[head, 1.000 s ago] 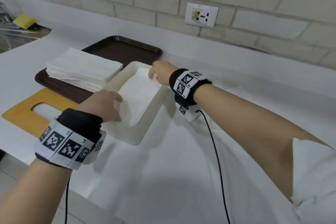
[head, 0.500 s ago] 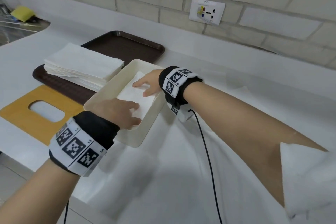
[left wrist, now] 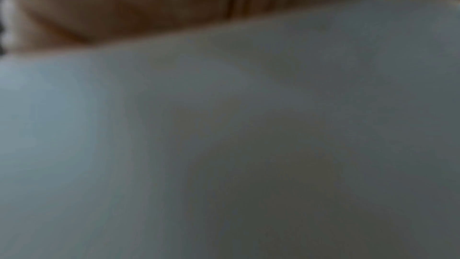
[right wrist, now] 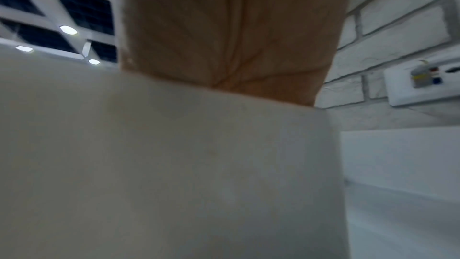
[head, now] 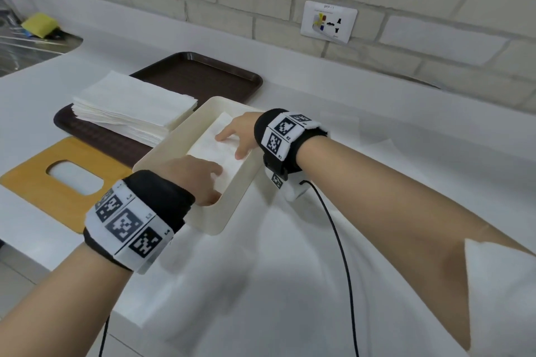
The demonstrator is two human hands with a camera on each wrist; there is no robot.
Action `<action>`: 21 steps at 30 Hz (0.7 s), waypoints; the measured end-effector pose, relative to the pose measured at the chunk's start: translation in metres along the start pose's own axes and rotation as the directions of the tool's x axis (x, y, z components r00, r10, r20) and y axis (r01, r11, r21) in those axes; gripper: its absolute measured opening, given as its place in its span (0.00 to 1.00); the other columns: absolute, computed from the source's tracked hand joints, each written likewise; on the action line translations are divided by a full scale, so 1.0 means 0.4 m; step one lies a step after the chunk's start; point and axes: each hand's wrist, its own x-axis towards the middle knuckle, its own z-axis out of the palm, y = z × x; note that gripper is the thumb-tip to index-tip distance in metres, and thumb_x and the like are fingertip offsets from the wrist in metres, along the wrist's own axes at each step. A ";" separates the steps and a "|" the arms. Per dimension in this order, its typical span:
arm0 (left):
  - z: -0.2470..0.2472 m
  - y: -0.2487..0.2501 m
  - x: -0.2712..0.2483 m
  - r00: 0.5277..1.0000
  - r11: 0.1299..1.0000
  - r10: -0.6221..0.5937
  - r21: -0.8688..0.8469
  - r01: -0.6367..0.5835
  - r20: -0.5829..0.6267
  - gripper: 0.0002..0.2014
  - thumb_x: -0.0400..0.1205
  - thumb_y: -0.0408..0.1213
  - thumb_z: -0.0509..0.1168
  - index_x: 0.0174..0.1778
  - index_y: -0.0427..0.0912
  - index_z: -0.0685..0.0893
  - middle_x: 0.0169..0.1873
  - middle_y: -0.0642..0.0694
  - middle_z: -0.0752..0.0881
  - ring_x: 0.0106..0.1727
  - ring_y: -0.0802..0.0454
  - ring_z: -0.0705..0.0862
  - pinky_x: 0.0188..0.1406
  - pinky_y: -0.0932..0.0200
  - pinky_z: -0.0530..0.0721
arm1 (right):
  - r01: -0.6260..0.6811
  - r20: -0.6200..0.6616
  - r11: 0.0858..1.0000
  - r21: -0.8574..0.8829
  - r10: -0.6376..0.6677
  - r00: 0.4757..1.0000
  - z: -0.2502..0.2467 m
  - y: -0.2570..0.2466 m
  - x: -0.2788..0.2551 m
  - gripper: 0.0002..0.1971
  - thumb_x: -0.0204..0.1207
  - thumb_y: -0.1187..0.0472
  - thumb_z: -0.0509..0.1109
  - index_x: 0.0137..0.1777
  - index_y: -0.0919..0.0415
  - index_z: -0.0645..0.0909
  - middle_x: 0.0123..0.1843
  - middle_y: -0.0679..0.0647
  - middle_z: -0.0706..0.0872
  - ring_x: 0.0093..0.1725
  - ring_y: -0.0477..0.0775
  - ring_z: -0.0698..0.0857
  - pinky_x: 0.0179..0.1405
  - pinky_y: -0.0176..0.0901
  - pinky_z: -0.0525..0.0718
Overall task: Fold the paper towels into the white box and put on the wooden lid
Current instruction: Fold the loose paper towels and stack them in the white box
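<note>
The white box [head: 237, 200] sits on the white counter in the head view, with a folded paper towel [head: 214, 151] lying inside it. My left hand [head: 200, 177] reaches over the box's near wall and presses flat on the towel's near end. At the far end my right hand [head: 237, 138] lies on the towel with fingers spread. A stack of paper towels [head: 130, 104] sits on the brown tray [head: 203, 78] to the left. The wooden lid [head: 34, 180] with its oval slot lies flat at the left front. Both wrist views show only palm and the box wall [right wrist: 174, 164].
A sink [head: 26, 49] with a yellow sponge [head: 39, 24] is at the far left. A wall socket [head: 329, 22] sits on the brick wall behind. A black cable [head: 339, 240] trails from my right wrist across the counter.
Both hands have moved from the box's edges down into the box. They now lie flat on the towel, which sits lower and smoother than before.
</note>
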 end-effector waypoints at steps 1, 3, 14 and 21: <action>-0.005 -0.002 -0.014 1.000 1.000 0.002 -0.024 -0.002 0.008 0.25 0.84 0.47 0.56 0.78 0.56 0.62 0.63 0.47 0.78 0.62 0.49 0.77 0.57 0.62 0.72 | -0.006 -0.037 0.999 0.038 0.007 0.999 0.000 0.004 -0.014 0.30 0.79 0.57 0.67 0.79 0.50 0.62 0.78 0.51 0.68 0.74 0.53 0.71 0.63 0.37 0.68; -0.014 -0.004 -0.046 0.999 0.992 0.000 -0.125 -0.005 -0.037 0.22 0.84 0.45 0.55 0.76 0.55 0.66 0.54 0.48 0.78 0.53 0.50 0.76 0.51 0.63 0.71 | -0.016 -0.145 0.988 0.153 0.038 0.989 0.004 0.018 -0.056 0.27 0.80 0.58 0.65 0.79 0.52 0.64 0.79 0.51 0.67 0.76 0.52 0.68 0.69 0.38 0.65; 0.032 0.225 -0.142 0.655 0.756 0.184 -0.321 -0.571 -0.732 0.13 0.82 0.40 0.61 0.60 0.42 0.82 0.50 0.46 0.83 0.45 0.46 0.84 0.44 0.58 0.77 | -0.317 -0.157 0.831 0.457 0.427 0.891 0.160 0.198 -0.361 0.19 0.76 0.52 0.69 0.65 0.57 0.76 0.67 0.54 0.77 0.66 0.53 0.77 0.59 0.39 0.72; 0.098 0.358 -0.015 0.880 0.857 0.290 -0.307 -0.414 -0.376 0.19 0.84 0.44 0.57 0.68 0.40 0.74 0.62 0.43 0.78 0.60 0.45 0.78 0.54 0.54 0.76 | -0.564 0.163 0.794 0.227 0.540 0.826 0.278 0.231 -0.433 0.38 0.66 0.45 0.76 0.74 0.50 0.64 0.67 0.53 0.70 0.61 0.58 0.77 0.57 0.52 0.79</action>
